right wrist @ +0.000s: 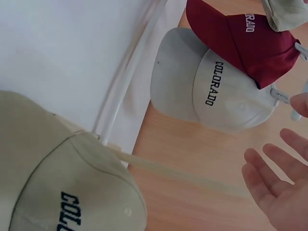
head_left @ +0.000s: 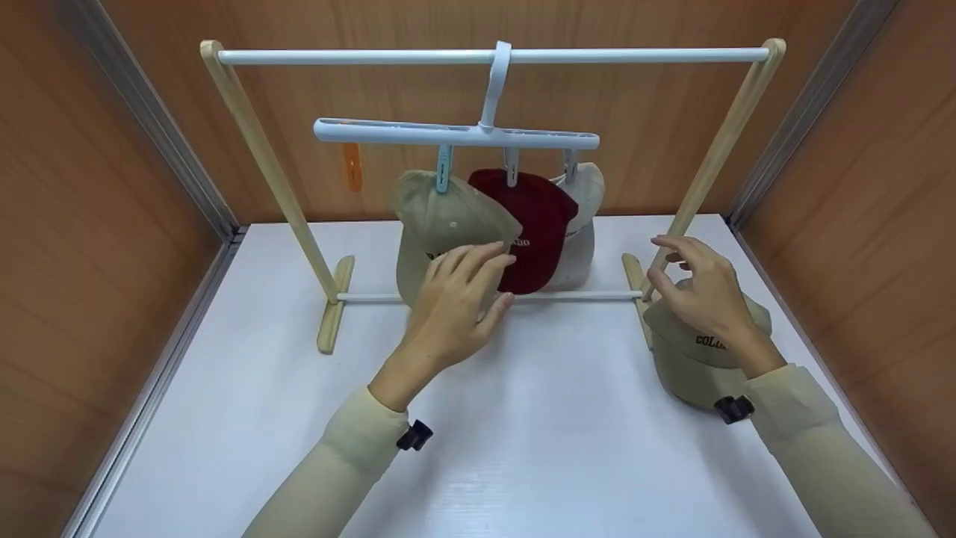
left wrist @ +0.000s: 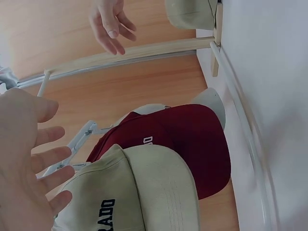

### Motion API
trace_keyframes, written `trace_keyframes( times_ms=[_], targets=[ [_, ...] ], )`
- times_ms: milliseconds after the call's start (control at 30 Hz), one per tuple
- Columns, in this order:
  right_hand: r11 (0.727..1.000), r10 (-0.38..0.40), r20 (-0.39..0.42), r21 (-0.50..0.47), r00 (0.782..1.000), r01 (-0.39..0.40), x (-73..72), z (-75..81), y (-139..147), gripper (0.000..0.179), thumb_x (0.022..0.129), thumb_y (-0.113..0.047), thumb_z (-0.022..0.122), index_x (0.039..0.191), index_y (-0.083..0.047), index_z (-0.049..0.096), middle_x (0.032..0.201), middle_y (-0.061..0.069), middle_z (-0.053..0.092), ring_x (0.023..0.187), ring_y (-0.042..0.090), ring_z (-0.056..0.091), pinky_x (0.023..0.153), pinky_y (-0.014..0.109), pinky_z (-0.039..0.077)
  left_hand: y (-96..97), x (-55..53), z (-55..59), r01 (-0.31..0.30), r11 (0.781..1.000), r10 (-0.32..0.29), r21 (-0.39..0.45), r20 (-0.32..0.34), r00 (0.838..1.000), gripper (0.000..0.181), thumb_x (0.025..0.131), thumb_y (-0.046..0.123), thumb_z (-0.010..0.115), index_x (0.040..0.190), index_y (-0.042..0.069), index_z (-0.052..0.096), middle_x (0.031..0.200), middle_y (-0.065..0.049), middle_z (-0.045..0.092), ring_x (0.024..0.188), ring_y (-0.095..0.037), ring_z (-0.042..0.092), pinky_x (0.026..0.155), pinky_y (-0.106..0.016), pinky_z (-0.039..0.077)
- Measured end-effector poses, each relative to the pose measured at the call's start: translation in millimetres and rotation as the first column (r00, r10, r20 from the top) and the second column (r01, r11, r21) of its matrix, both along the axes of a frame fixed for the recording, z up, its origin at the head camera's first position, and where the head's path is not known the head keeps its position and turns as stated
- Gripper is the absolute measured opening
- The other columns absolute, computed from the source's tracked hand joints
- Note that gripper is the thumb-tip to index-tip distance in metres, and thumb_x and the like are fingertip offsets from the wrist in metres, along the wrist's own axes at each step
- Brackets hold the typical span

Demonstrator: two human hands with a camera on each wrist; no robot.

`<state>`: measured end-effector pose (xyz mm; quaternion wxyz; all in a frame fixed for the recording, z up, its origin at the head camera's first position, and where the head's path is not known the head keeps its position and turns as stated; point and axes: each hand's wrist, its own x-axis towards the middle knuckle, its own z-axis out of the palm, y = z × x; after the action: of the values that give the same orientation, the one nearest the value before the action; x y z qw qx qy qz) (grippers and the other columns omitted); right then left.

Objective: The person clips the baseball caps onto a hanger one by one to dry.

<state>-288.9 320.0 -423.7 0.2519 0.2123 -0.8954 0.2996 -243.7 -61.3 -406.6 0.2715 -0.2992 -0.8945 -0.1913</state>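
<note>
My left hand [head_left: 455, 302] is held in front of a khaki cap [head_left: 448, 213], fingers spread and relaxed, gripping nothing. That cap hangs by a blue clip [head_left: 444, 168] from a white hanger [head_left: 418, 134]. Beside it a dark red cap [head_left: 539, 224] and a light grey cap [right wrist: 226, 86] hang from grey clips. Over at the right, my right hand [head_left: 702, 288] hovers with loosely bent fingers above a second khaki cap [head_left: 694, 373] lettered in black, which lies on the table. In the right wrist view this hand's palm holds nothing.
The hanger hooks over the white top bar [head_left: 358, 57] of a wooden-legged rack [head_left: 269, 172]. An orange clip [head_left: 352, 166] hangs at the hanger's left end. A low white bar [head_left: 579, 297] joins the rack's feet. Wood-grain walls [head_left: 89, 299] enclose the white table [head_left: 538, 448].
</note>
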Motion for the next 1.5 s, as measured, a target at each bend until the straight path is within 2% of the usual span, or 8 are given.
trace_keyframes(
  times_ms=[100,300,567,867,1233,1367,1500],
  targets=[
    [1.000,-0.018,0.020,0.004,1.000,0.018,1.8,-3.1,10,0.042,0.097,-0.010,0.074,0.137,-0.002,0.067,0.133,0.019,0.069,0.110,0.039,0.070,0.091,0.052,0.053,2.5,0.3,-2.3,0.005,1.000,-0.005,-0.003,0.006,1.000,0.042,0.108,0.035,0.060,0.147,0.017,0.059,0.157,-0.004,0.054,0.143,-0.026,0.048,0.120,-0.047,0.035],
    [0.997,-0.076,0.074,0.026,0.994,0.074,4.7,-10.5,34,0.044,0.099,-0.015,0.072,0.140,-0.001,0.064,0.139,0.023,0.065,0.113,0.046,0.067,0.094,0.063,0.050,8.2,0.6,-6.4,0.016,1.000,-0.016,0.013,0.020,1.000,0.045,0.106,0.032,0.064,0.148,0.016,0.059,0.157,-0.005,0.054,0.143,-0.028,0.049,0.121,-0.047,0.036],
    [0.986,-0.156,0.111,0.069,0.981,0.149,1.6,-22.8,60,0.046,0.099,-0.020,0.073,0.140,-0.002,0.064,0.138,0.027,0.063,0.114,0.049,0.063,0.095,0.066,0.045,22.1,1.6,-11.8,0.057,0.998,-0.058,0.016,0.082,0.995,0.052,0.104,0.035,0.067,0.153,0.019,0.056,0.159,-0.004,0.053,0.144,-0.026,0.047,0.121,-0.047,0.034],
    [0.976,-0.217,0.225,0.072,0.950,0.206,0.3,-33.8,78,0.051,0.103,-0.030,0.067,0.145,-0.003,0.059,0.148,0.029,0.055,0.125,0.051,0.056,0.102,0.071,0.041,40.6,3.3,-16.7,0.075,0.997,-0.077,0.021,0.174,0.982,0.056,0.106,0.040,0.064,0.157,0.021,0.051,0.163,0.000,0.048,0.149,-0.024,0.043,0.126,-0.045,0.030],
    [0.977,-0.211,0.305,0.087,0.929,0.194,-3.1,-46.8,101,0.056,0.107,-0.031,0.060,0.150,0.003,0.051,0.149,0.035,0.050,0.129,0.055,0.049,0.105,0.073,0.035,57.1,2.4,-31.2,0.094,0.995,-0.099,0.032,0.245,0.965,0.055,0.107,0.041,0.061,0.158,0.022,0.050,0.162,0.001,0.048,0.149,-0.023,0.043,0.125,-0.045,0.031],
    [0.976,-0.219,0.373,0.098,0.902,0.196,-4.7,-47.3,112,0.062,0.109,-0.035,0.056,0.154,0.006,0.044,0.153,0.039,0.043,0.135,0.060,0.042,0.107,0.077,0.031,63.3,0.9,-37.6,0.101,0.994,-0.108,0.040,0.275,0.955,0.056,0.108,0.042,0.059,0.159,0.022,0.048,0.161,0.001,0.049,0.148,-0.021,0.043,0.124,-0.044,0.032],
    [0.974,-0.225,0.479,0.120,0.849,0.191,-9.9,-50.0,123,0.071,0.111,-0.044,0.047,0.158,0.008,0.036,0.157,0.040,0.036,0.141,0.061,0.036,0.109,0.079,0.030,68.4,-0.9,-43.8,0.101,0.994,-0.111,0.048,0.309,0.945,0.057,0.108,0.043,0.058,0.160,0.021,0.047,0.160,0.001,0.050,0.147,-0.021,0.044,0.123,-0.046,0.034]
  ],
)
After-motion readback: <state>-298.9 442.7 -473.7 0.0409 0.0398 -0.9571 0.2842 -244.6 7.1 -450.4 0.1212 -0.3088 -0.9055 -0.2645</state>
